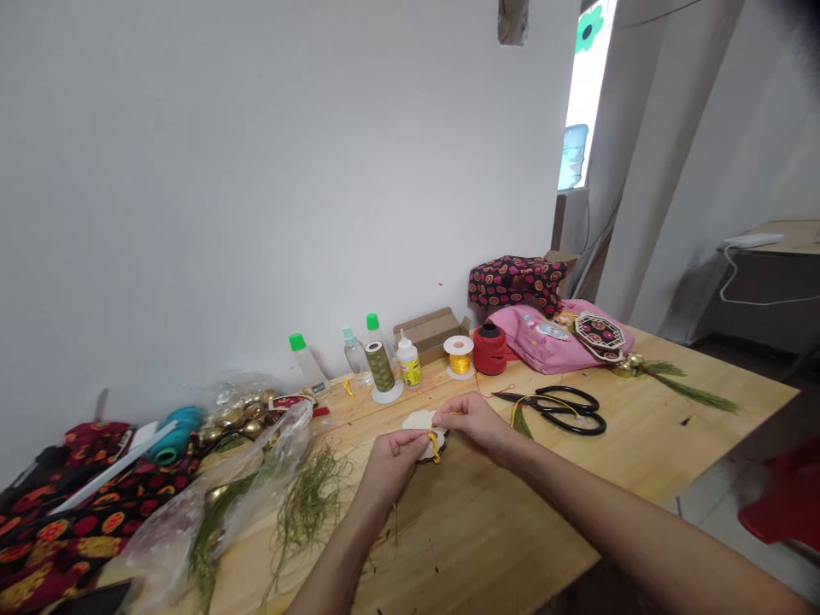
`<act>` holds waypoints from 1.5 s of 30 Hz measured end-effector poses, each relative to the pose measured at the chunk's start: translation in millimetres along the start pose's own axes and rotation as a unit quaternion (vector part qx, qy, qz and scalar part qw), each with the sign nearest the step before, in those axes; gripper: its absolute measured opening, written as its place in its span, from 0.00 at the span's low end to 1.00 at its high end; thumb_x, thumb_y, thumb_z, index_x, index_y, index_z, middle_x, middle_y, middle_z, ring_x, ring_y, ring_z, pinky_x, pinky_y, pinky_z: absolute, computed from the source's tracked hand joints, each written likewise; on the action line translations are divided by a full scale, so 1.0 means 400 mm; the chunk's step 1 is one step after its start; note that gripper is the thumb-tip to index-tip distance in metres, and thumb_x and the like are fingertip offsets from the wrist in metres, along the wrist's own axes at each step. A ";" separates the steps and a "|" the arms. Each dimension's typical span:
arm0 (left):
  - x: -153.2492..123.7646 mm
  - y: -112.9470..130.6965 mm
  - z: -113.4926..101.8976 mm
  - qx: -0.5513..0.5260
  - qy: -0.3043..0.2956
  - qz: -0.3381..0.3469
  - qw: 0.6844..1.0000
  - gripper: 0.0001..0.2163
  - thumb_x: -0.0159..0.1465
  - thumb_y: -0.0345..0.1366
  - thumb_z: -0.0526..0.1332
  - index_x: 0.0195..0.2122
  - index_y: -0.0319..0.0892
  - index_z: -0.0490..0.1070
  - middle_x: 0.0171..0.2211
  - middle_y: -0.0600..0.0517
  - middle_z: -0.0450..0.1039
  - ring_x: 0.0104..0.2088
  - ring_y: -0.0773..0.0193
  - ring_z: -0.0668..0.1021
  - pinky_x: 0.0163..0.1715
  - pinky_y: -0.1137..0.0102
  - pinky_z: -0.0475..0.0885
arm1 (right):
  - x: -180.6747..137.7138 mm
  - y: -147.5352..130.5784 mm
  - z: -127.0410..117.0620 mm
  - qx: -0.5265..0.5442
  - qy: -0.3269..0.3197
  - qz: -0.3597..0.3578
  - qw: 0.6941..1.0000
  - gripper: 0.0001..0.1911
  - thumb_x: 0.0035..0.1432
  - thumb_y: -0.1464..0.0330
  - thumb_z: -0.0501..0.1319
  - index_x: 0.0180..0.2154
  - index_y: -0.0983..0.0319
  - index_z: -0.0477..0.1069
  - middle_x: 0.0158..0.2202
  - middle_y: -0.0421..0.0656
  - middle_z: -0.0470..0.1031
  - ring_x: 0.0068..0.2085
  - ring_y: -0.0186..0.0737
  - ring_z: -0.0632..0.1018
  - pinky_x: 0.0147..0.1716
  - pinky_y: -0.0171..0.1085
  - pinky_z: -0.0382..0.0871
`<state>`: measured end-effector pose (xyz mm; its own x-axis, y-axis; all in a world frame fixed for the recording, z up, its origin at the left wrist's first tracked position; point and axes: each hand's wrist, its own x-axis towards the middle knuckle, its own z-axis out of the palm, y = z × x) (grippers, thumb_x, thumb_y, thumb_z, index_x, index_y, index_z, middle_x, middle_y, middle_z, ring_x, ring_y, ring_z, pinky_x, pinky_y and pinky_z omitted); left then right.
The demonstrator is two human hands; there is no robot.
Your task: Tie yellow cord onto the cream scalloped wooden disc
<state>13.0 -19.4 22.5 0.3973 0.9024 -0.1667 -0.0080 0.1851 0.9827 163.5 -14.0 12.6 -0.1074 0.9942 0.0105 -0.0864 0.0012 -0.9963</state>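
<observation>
My left hand [392, 451] and my right hand [471, 420] meet over the middle of the wooden table [512, 530]. Both pinch a small pale flat piece [419, 421] with a yellow cord [436, 446] looped at its edge. The left fingers grip the cord and the piece's near side. The right fingers are closed on the piece's right side. Black scissors [564, 408] lie just right of my right hand, with a yellow thread across them.
Along the wall stand glue bottles [408, 359], an olive thread cone [380, 367], a yellow cord spool [459, 354], a red spool [490, 348] and a cardboard box [430, 331]. Green fibres [311, 504], a plastic bag [192, 521] and patterned fabric [57, 521] fill the left. A pink bag [544, 342] sits far right.
</observation>
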 end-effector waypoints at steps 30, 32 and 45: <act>0.006 -0.021 -0.024 0.036 0.035 0.024 0.998 0.16 0.45 0.42 0.62 0.30 0.34 0.74 0.26 0.46 0.76 0.25 0.62 0.74 0.26 0.71 0.66 | -0.018 -0.028 -0.023 0.018 -0.037 0.034 0.999 0.08 0.35 0.69 0.63 0.19 0.68 0.70 0.13 0.35 0.65 0.15 0.24 0.61 0.15 0.26 0.52; 0.007 -0.021 -0.025 0.045 0.046 0.030 0.998 0.16 0.45 0.42 0.62 0.30 0.34 0.74 0.27 0.46 0.75 0.25 0.62 0.73 0.26 0.71 0.66 | -0.018 -0.029 -0.030 0.042 -0.080 0.058 0.994 0.08 0.38 0.68 0.62 0.20 0.68 0.70 0.09 0.31 0.57 0.12 0.21 0.53 0.11 0.26 0.44; -0.004 0.007 -0.008 0.032 0.115 0.015 0.993 0.13 0.43 0.41 0.64 0.24 0.35 0.74 0.11 0.55 0.69 0.11 0.74 0.63 0.12 0.79 0.54 | -0.016 -0.021 -0.038 0.139 -0.184 0.132 0.964 0.05 0.44 0.71 0.53 0.26 0.66 0.66 0.11 0.28 0.46 0.12 0.21 0.45 0.09 0.25 0.35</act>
<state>9.6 -19.0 25.4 0.1777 0.9735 -0.1440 0.0448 0.1382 0.9894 180.1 -18.8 19.6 -0.5020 0.8501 -0.1590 -0.2641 -0.3257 -0.9079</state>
